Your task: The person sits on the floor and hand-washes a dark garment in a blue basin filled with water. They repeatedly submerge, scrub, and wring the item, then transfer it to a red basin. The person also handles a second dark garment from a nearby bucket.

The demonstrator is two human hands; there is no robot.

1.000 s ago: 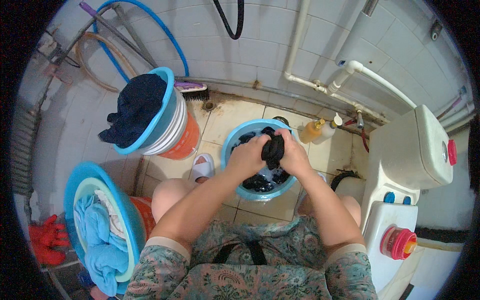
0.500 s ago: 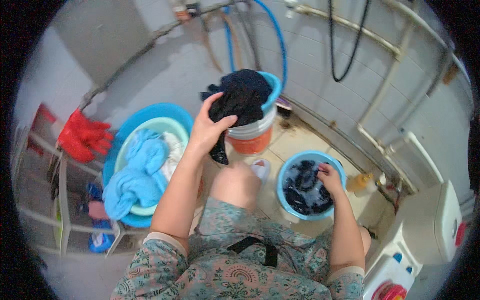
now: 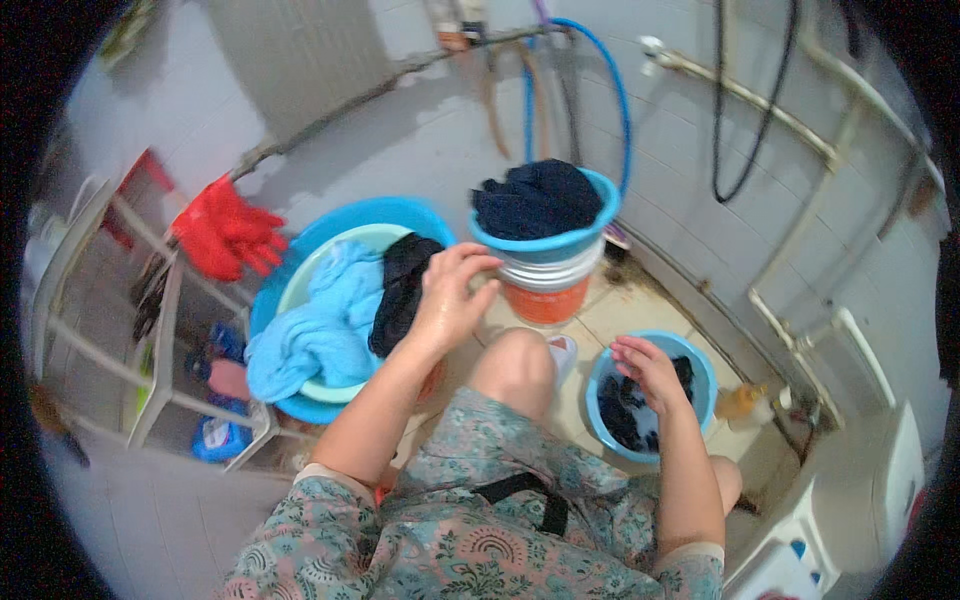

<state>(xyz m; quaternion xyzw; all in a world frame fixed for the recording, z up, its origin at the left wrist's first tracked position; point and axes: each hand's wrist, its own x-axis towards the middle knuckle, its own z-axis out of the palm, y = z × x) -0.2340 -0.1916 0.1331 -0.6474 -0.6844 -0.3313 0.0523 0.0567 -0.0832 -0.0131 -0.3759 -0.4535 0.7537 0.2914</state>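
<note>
Left hand (image 3: 452, 300) is held unclenched beside black cloth (image 3: 400, 288). Right hand (image 3: 650, 374), likewise unclenched, is held over small blue basin (image 3: 707, 392).

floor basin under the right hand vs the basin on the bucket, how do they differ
The floor basin stands on the tiles; the bucket basin sits higher, on an orange and white bucket. The floor basin holds dark clothes in water; the bucket basin holds dark blue cloth heaped above its rim, with no water visible. Both are round and blue.
</note>
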